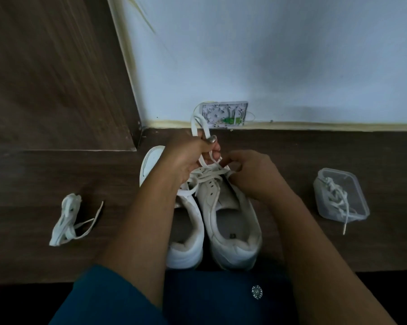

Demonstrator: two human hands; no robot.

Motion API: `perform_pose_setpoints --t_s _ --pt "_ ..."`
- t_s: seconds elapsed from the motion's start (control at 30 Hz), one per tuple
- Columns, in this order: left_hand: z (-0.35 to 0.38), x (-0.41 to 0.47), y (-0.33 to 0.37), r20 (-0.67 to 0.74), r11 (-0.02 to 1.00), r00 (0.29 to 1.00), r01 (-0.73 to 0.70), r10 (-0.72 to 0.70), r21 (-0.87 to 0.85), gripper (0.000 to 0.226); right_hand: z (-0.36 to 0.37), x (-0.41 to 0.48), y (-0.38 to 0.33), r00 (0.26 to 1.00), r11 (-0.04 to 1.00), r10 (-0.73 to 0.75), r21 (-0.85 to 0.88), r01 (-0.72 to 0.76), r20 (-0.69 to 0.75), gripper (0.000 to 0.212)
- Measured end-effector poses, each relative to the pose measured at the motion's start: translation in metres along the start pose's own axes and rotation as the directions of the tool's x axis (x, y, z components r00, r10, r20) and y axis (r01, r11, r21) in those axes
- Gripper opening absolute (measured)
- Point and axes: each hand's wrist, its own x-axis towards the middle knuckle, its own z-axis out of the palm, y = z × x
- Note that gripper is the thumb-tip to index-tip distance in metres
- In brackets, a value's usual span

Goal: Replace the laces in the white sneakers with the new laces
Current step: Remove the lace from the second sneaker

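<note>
- Grips the lace (193,126) loop in the left hand (188,158), above the sneakers (230,202).
- Pinches it with the right hand (251,174), by the sneakers' top holes.

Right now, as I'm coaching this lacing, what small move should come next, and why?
Probably lift the left hand to draw the lace through its eyelets. That hand grips a slack raised loop of it above the sneaker, while the right hand pinches the lace at the crossings, seemingly steadying them.
</note>
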Motion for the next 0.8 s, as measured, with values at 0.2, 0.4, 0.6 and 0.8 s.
perform_pose_setpoints --t_s 0.2,0.4,0.6,0.8 --pt "-0.009 0.001 0.0 -0.079 0.999 0.997 0.023 -0.021 0.029 0.024 0.007 0.001 -0.001 0.993 0.986 -0.043 -0.162 0.025 -0.112 0.018" --pt "-0.011 0.0 0.002 -0.023 0.911 0.998 -0.042 0.056 0.411 0.028 0.003 -0.001 -0.002 0.99 0.995 -0.054 -0.087 0.043 -0.132 0.006" --pt "-0.008 -0.005 0.013 -0.006 0.994 0.994 -0.104 0.105 0.018 0.028 0.01 -0.004 -0.008 0.983 0.977 -0.178 -0.13 0.171 -0.042 0.021" --pt "-0.019 -0.001 0.01 -0.04 0.995 0.996 -0.085 0.083 -0.053 0.029 0.004 -0.006 -0.018 0.981 0.998 -0.066 -0.01 0.065 -0.184 0.014"
